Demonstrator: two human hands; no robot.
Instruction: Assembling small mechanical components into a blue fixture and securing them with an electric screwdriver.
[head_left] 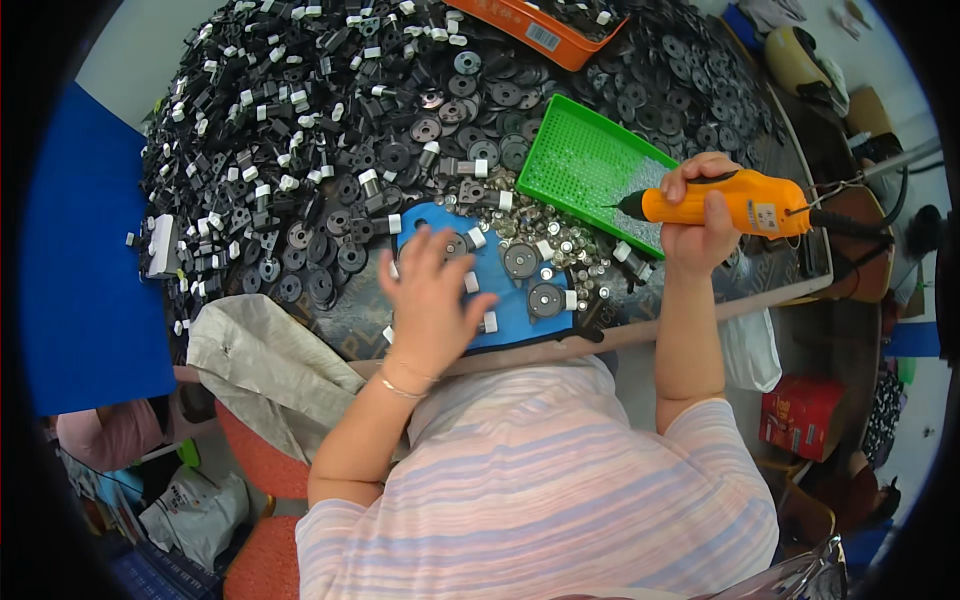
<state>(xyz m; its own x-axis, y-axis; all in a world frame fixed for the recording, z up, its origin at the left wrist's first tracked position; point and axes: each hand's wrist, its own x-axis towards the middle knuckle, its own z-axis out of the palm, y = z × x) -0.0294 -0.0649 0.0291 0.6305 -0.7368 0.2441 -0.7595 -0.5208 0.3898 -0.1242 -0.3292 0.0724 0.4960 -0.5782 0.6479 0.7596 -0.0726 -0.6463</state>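
My right hand [703, 215] is wrapped round a yellow electric screwdriver [735, 203], its black nose pointing left over a green basket [560, 150]. Small shiny screws [640, 180] lie in that basket, below the screwdriver's tip. With fingers spread, my left hand [435, 300] hovers over or rests on a blue mat [505, 325]; which of the two I cannot tell. Round black parts with white ends sit on the mat, among them an upper black disc part [521, 261] and a lower black disc part [547, 299]. The left hand partly hides other such parts.
A large heap of black and white parts [290, 120] covers the table's left. Black discs [680, 75] pile up at the far right. Small metal pieces [570, 240] lie between mat and basket. An orange tray [540, 30] stands at the back. A grey cloth [270, 370] hangs at the front edge.
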